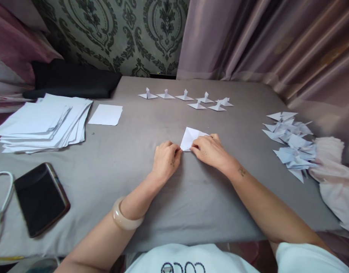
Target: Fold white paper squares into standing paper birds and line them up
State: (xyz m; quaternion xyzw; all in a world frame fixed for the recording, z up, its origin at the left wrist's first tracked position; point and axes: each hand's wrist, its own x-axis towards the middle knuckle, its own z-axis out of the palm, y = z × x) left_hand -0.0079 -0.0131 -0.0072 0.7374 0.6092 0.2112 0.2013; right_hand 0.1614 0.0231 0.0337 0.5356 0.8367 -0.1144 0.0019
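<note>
A small piece of white paper (pixel 188 138), with creases on it, lies on the grey cloth in front of me. My left hand (pixel 166 160) pinches its lower left corner, fingers closed. Across the paper's right side rests my right hand (pixel 209 150), its thumb and fingers pressed together on the lower edge. Part of the sheet is hidden under the right hand. Beyond my hands stand several folded paper cranes (pixel 184 95) in two loose rows.
A stack of white paper (pixel 35 121) lies at the left, with a smaller pile of squares (pixel 106 114) beside it. A tablet-like dark device (pixel 40 197) and a white cable (pixel 6 189) are at the near left. More folded paper pieces (pixel 294 140) are heaped at the right edge.
</note>
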